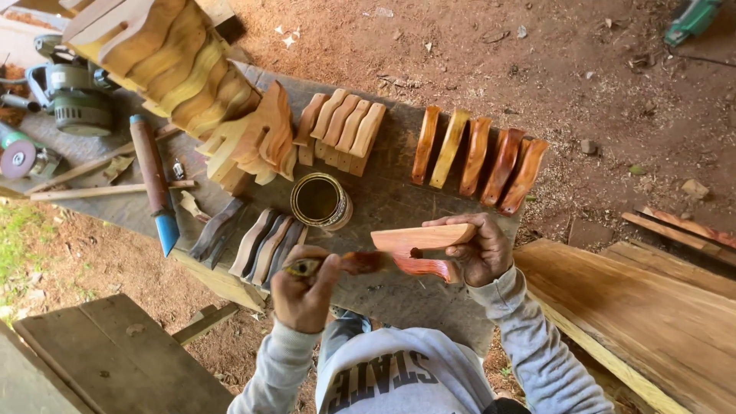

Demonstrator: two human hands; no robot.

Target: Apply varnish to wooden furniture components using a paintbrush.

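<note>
I see the left hand closed around the handle of a small brush, its grip clamped on it, with the brush tip touching a curved wooden piece. The right hand holds that wooden piece from its far end, fingers wrapped over the top edge, grip shut tight on it. The piece is held in the air above the near edge of the tabletop, just in front of the person's chest; its lower part shows a wet reddish coat, its upper face is paler.

An open tin with dark liquid stands on the tabletop just beyond the left hand, near the middle. Toward the right edge of the tabletop lie five coated pieces in a row, glossy orange-red, side by side and near one another. At the far middle sits a group of bare pale pieces, packed together. Further left at the far edge a tall stack of uncoated pieces leans. Beside the tin, at the near edge, lies a set of dark grey pieces. A long tool with a blue tip rests toward the left side, and a power tool sits at the far left corner. Planks lie on the dirt floor to the right.
</note>
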